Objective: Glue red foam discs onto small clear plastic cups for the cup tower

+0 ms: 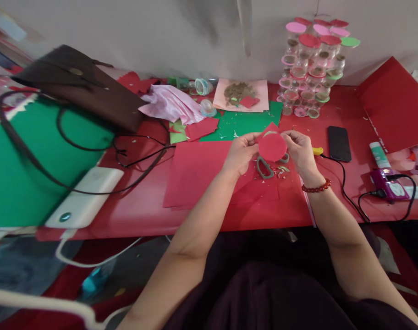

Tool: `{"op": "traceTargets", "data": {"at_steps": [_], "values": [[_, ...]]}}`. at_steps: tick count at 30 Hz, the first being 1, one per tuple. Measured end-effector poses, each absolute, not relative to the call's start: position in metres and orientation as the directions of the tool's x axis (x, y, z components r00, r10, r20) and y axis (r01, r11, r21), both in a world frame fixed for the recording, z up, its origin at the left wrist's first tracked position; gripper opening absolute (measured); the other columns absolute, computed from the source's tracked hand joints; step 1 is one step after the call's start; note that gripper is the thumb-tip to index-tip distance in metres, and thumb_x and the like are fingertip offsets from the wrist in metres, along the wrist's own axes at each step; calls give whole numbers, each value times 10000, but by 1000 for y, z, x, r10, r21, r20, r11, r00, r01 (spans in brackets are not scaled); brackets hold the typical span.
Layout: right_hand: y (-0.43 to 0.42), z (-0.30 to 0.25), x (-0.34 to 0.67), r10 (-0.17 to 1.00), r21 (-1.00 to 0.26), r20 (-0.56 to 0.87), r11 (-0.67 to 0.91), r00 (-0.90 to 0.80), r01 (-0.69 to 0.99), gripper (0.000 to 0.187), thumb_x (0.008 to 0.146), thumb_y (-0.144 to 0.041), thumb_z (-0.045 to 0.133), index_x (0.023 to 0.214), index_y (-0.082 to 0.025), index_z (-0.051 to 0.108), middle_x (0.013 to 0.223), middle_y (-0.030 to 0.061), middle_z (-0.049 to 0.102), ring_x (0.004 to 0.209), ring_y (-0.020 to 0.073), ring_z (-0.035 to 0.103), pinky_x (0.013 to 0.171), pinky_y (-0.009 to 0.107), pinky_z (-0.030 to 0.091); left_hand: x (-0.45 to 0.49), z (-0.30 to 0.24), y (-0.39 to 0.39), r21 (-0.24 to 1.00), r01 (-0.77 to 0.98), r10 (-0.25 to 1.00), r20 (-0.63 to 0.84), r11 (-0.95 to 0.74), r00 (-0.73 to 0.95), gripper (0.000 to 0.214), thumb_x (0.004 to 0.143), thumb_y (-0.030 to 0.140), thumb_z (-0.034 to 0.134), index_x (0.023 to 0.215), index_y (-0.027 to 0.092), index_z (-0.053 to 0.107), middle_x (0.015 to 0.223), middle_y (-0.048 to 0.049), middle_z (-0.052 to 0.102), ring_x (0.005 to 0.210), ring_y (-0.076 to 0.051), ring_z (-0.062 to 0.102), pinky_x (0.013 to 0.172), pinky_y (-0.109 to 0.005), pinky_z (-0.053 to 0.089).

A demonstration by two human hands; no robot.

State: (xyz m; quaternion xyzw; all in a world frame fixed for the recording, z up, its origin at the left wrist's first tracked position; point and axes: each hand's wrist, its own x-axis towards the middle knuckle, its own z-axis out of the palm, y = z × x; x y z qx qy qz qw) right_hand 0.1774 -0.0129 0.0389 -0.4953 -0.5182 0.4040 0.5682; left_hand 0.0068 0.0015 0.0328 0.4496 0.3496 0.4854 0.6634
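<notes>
A red paper circle (272,147) hangs between my two hands above the table, with another pointed piece of red paper (272,127) showing behind its top edge. My left hand (241,153) pinches the paper at its left side. On the opposite edge, my right hand (300,149) has its thumb and fingers closed on the paper. Beneath them lie scissors with grey-green handles (265,168); their blades are hidden. Small paper scraps (282,170) are scattered beside the scissors. Under my left wrist, red paper sheets (198,169) rest on the table.
A tower of small clear cups with paper discs (308,68) stands at the back right. A phone (339,143), glue stick (380,155) and purple power adapter (389,184) lie right. At left are a brown bag (88,87) and white power strip (85,197), with loose cables.
</notes>
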Motion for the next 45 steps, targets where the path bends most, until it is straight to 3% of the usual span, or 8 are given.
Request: {"op": "traceTargets", "data": {"at_steps": [7,16,23,29,36,42,45], "values": [[-16,39,175,983,-986,168,168,69,13,298,862,-519,690,820,-226,656,686,-35,570,604,93,530,560,243,452,12,28,4,888,-456,989,6,64,151,319,612,336,920,804,178,719,654,38,703,489,-64,565,464,-187,405],[-17,43,177,971,-967,220,204,95,154,307,882,-500,664,765,-217,641,666,-26,528,608,100,463,546,254,380,5,32,3,905,-390,965,-71,169,253,407,642,232,895,1010,196,725,825,-1,759,632,-112,678,544,-209,481],[-18,41,172,982,-987,163,160,97,31,307,832,-490,685,734,-232,551,646,-37,512,570,95,490,524,251,391,10,29,4,906,-409,989,-54,105,136,387,641,334,894,950,187,712,840,-15,778,658,-126,694,548,-211,483],[-21,47,172,981,-983,172,164,88,86,325,806,-522,716,754,-225,594,650,-31,527,562,93,469,492,245,357,2,35,6,873,-452,974,-100,183,201,334,609,181,822,926,190,717,844,12,772,633,-97,673,574,-201,501],[-20,42,174,974,-977,200,191,105,90,310,850,-499,660,733,-224,578,636,-38,500,558,87,436,511,247,356,5,32,5,900,-414,976,-51,138,214,255,696,315,821,899,192,728,716,13,734,580,-114,665,542,-219,484],[-17,42,177,977,-967,197,180,81,180,359,855,-566,662,758,-226,600,657,-33,492,589,99,427,524,251,337,7,35,1,916,-358,960,-85,180,266,288,655,241,861,897,185,718,738,15,734,525,-73,592,486,-192,410],[-18,42,174,969,-969,223,209,105,135,374,869,-578,643,751,-227,588,680,-25,514,615,102,443,553,252,364,8,36,0,916,-373,967,-58,150,247,299,673,277,883,893,185,703,712,19,718,516,-72,582,481,-195,396]]}}
